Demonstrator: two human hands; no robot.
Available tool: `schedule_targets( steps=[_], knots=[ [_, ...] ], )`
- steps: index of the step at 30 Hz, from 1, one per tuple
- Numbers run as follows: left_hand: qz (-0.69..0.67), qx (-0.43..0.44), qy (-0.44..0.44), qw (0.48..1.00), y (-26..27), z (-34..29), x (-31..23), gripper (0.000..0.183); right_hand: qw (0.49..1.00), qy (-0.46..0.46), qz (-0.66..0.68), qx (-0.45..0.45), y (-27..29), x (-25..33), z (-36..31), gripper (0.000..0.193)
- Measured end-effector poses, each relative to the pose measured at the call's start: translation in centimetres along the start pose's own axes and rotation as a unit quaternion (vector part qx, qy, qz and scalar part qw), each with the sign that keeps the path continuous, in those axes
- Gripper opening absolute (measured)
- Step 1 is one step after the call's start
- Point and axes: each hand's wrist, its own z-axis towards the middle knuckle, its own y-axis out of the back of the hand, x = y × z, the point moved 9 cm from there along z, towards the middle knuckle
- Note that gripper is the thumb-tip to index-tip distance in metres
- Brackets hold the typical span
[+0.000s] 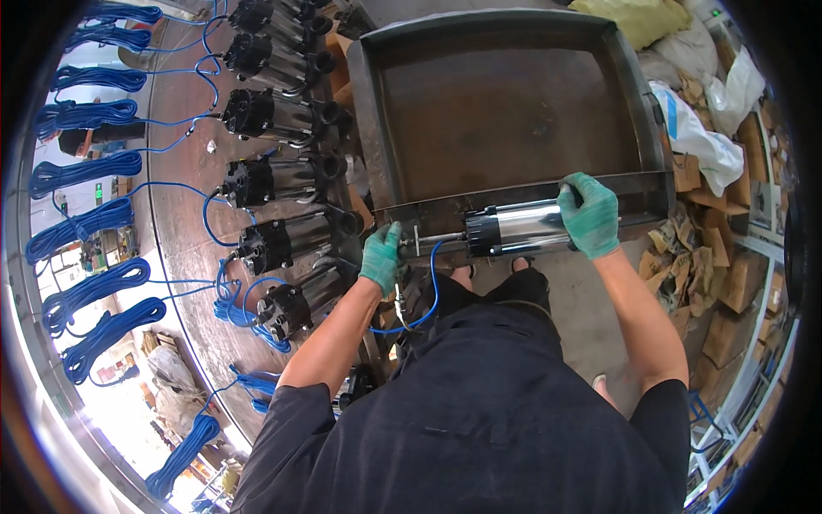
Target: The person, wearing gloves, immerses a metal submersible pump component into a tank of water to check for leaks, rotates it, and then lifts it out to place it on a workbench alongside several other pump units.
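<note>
A pump [518, 230] lies across the near rim of the tray [505, 111] at frame centre; a row of pumps [282, 180] runs down my left, cardboard scraps [711, 265] at right.

Bright daylight from lower left, sharp centre, fisheye-bent dark rim.

The pump [522, 228] is lying on its side along the near rim of the metal tray [505, 111], shiny steel body with a black cap pointing left, and a blue hose [432, 291] is drooping from that end.
</note>
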Motion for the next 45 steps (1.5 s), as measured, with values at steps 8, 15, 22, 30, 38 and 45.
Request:
schedule_targets(
  steps=[8,15,22,30,38,45],
  knots=[
    [-0.045,0.015,0.000,0.999,0.6,-0.7,-0.3,0.026,0.999,0.018,0.030,0.001,0.3,0.4,-0.3,0.006],
    [-0.352,-0.022,-0.075,0.933,-0.8,-2.9,-7.9,0.024,0.981,0.191,-0.001,0.023,3.0,8.0,-1.8,0.016],
    [-0.264,0.186,-0.187,0.928,-23.2,-11.6,-15.1,0.026,0.903,-0.179,0.216,0.324,0.3,3.6,-6.4,0.045],
    [0.185,-0.006,-0.301,0.935,-14.2,-10.4,-8.4,0.024,0.949,-0.298,-0.028,0.096,18.9,-24.4,-11.9,0.028],
    [0.376,-0.261,-0.252,0.852,0.4,-7.4,6.0,0.033,0.942,-0.287,-0.137,0.104,14.3,-40.2,-15.2,0.033],
    [0.565,-0.094,0.016,0.820,-1.5,-7.9,11.7,0.049,0.960,-0.233,-0.130,0.087,14.3,-38.5,-13.3,0.034]
  ],
)
